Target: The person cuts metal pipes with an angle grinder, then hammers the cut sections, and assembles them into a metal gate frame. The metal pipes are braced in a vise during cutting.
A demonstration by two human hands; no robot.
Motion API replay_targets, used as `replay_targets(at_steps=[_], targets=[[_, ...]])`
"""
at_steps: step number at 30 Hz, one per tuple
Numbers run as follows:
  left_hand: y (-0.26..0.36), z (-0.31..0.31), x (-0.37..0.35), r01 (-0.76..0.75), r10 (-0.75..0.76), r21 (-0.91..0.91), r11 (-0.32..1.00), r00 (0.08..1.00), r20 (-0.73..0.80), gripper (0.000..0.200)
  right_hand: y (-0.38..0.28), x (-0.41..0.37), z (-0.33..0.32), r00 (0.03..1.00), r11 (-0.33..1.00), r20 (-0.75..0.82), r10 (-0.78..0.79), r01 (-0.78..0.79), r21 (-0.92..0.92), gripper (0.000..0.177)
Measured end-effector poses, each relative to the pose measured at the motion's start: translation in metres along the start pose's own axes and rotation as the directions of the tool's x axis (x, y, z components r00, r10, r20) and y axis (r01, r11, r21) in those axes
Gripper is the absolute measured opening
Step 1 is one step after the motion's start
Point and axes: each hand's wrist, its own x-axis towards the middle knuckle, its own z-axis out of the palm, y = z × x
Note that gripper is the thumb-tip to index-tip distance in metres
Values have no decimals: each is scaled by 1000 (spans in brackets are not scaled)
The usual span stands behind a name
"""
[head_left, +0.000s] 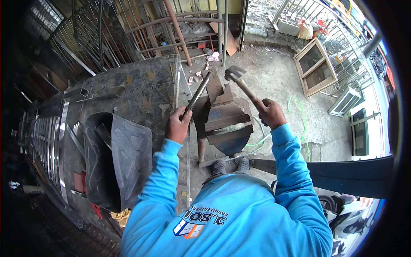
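My left hand (178, 124) is closed round the lower end of a metal rod (199, 92), whose upper end rests near or over the rusty metal stand (216, 88). A hammer (245, 87) is in my right hand (270, 113), gripped by its wooden handle, with its slightly blurred head raised up and to the left. Between and below my hands stands a rusty vise-like metal block (227, 118) with a pale bar lying across it. Whether the rod touches the stand is unclear.
Left of me a dark worktable (141, 85) carries a black rubber container (135, 158) and metal profiles (47, 145). A green hose (304, 124) runs over the floor at right. Framed windows (316, 67) lean farther back. Pipes (177, 32) stand ahead.
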Motion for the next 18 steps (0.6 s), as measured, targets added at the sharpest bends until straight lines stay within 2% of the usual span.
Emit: replay_targets(at_steps=[2,7,10,11,14,16,17,18], targets=[[-3,14,15,56,-62,174,983,998,26,34,-23,-13,-11,992,980,45,118,-124,159,57],[9,30,32,54,-93,507,861,994,52,33,-38,-20,-23,994,982,108,-14,-7,190,45],[6,35,28,57,-78,563,824,997,14,33,-65,-21,-30,986,978,32,-166,161,133,45],[3,36,26,40,-54,585,810,999,7,32,-77,-21,-30,982,968,7,-187,183,173,46],[-1,39,24,-11,9,640,768,1000,7,29,-100,-15,-22,921,920,-140,-363,378,102,44],[7,36,25,-36,34,660,750,999,16,27,-83,5,2,875,879,-172,-452,470,84,45],[7,37,25,-35,30,643,765,999,19,26,-66,16,12,903,906,-105,-417,422,23,46],[5,37,25,-34,28,625,780,999,19,25,-42,30,21,928,921,-6,-373,370,-120,49]])
